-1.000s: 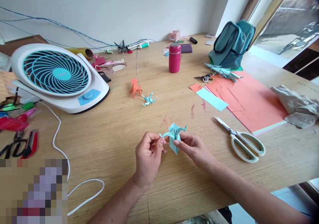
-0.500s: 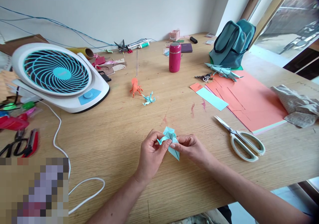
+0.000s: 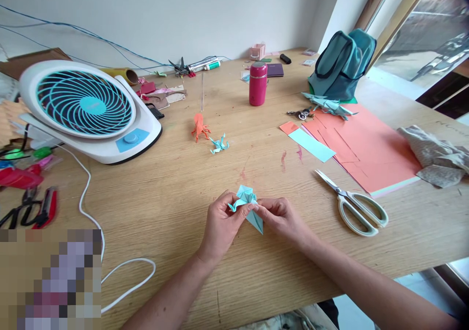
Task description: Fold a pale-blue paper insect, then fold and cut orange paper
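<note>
A small light-blue folded paper figure [image 3: 248, 204] is held just above the wooden table [image 3: 176, 193] near its front edge. My left hand [image 3: 222, 226] pinches its left side with thumb and fingertips. My right hand [image 3: 280, 218] pinches its right side, fingers curled in against the paper. The two hands touch at the fingertips over the fold. The figure's pointed lower tip sticks out between them.
White-handled scissors [image 3: 353, 204] lie right of my hands, beside orange paper sheets [image 3: 366, 146] and a light-blue strip [image 3: 311, 145]. Farther back are an orange paper figure [image 3: 199, 126], a small blue one [image 3: 219, 145], a pink bottle [image 3: 258, 84], a teal bag [image 3: 340, 66] and a fan [image 3: 88, 110] with its white cable [image 3: 120, 271].
Both hands have closed in on the blue paper figure. It has been folded tighter and sits lower between the fingertips; its spread points are now tucked in.
</note>
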Motion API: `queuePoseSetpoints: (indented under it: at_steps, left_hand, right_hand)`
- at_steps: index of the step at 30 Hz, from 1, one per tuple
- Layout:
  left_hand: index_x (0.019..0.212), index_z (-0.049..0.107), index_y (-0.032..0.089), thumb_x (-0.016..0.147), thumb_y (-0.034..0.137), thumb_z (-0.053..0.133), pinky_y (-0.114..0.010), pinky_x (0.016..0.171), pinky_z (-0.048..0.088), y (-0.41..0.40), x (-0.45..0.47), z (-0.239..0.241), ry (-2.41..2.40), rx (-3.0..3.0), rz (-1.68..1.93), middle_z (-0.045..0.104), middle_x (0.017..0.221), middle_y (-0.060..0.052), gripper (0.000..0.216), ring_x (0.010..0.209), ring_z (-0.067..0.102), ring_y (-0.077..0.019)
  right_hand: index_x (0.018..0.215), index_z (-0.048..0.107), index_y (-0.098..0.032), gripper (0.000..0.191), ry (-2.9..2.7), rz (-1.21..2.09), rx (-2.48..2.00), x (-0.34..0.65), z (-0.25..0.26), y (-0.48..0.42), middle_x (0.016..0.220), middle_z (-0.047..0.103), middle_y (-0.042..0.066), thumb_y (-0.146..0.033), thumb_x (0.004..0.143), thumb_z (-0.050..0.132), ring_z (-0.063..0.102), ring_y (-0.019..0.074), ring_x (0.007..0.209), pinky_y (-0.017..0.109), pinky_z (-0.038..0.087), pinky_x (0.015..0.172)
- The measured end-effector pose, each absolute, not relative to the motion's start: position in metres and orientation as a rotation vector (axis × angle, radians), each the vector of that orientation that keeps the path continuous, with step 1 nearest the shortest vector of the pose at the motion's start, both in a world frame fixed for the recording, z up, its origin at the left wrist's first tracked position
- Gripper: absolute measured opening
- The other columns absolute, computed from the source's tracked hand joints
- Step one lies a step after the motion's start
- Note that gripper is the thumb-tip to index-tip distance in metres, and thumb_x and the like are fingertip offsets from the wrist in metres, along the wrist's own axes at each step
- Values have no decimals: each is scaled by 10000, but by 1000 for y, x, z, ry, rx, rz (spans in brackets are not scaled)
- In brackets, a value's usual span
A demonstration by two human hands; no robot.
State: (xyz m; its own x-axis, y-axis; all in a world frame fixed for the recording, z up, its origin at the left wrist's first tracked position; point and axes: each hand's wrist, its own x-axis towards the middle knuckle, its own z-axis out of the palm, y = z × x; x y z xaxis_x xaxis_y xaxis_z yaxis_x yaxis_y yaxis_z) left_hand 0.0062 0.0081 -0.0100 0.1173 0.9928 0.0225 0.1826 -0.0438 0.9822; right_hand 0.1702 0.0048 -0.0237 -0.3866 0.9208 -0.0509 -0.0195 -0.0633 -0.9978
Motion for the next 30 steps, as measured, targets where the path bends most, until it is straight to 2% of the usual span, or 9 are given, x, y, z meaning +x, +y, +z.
queuePoseSetpoints:
  at_steps: [2,4,6,9,12,15,18,22,30]
  left_hand:
    - [649,568,160,812,360,708,-190,561,392,9,6,-11,1248,1426,1056,486,654,33,294,613,453,-86]
    - [684,580,159,806,377,709,-196,562,407,11,5,-13,1250,1362,1047,503,640,34,281,598,462,-89]
    - [741,588,161,797,411,711,-203,550,424,14,3,-14,1239,1255,1057,525,632,37,284,569,474,-90]
    - [774,575,165,778,454,721,-219,562,458,20,-1,-15,1212,1147,1081,566,652,28,324,573,508,-101]
    - [709,544,170,766,474,722,-206,511,413,23,-4,-15,1228,1160,1017,536,610,36,357,537,469,-91]
    - [658,537,168,775,450,706,-199,492,356,20,-4,-17,1238,1287,905,478,574,47,349,524,411,-82]
    - [659,562,163,790,408,684,-207,521,350,16,-2,-22,1231,1419,779,471,586,45,304,551,411,-91]
    - [661,589,165,798,393,679,-215,523,309,11,3,-29,1259,1541,680,493,591,46,281,561,422,-101]
    - [612,522,195,803,239,712,-254,565,297,3,5,-23,1456,2002,619,554,637,33,273,590,469,-126]
  right_hand:
    - [604,523,-167,563,-1458,1551,-1048,171,-24,5,596,343,-46,-661,869,573,271,92,563,248,227,510]
    - [606,500,-175,556,-1477,1561,-1051,171,-24,5,589,354,-48,-651,888,554,288,91,551,243,247,504]
    - [667,549,-173,522,-1495,1599,-1013,171,-23,5,605,450,-31,-616,939,497,397,105,569,239,339,541]
    - [909,623,-172,408,-1507,1597,-1001,173,-22,3,707,604,4,-520,1001,431,558,141,661,258,454,638]
    - [1102,591,-191,249,-1683,1326,-1126,179,-22,-2,797,662,19,-386,1008,469,599,150,696,262,471,635]
    - [1092,603,-204,162,-1928,904,-1171,191,-21,-12,898,675,56,-239,1000,474,612,166,759,292,483,685]
    - [1149,617,-215,259,-2052,661,-1083,203,-21,-26,991,663,88,-121,990,436,626,187,860,316,504,737]
    - [1286,579,-226,392,-2171,575,-1003,209,-23,-37,1185,653,115,-50,978,415,619,210,1039,364,524,867]
    - [1292,606,-207,405,-2318,563,-1019,208,-30,-36,1257,679,126,-54,963,428,633,225,1031,411,537,884]
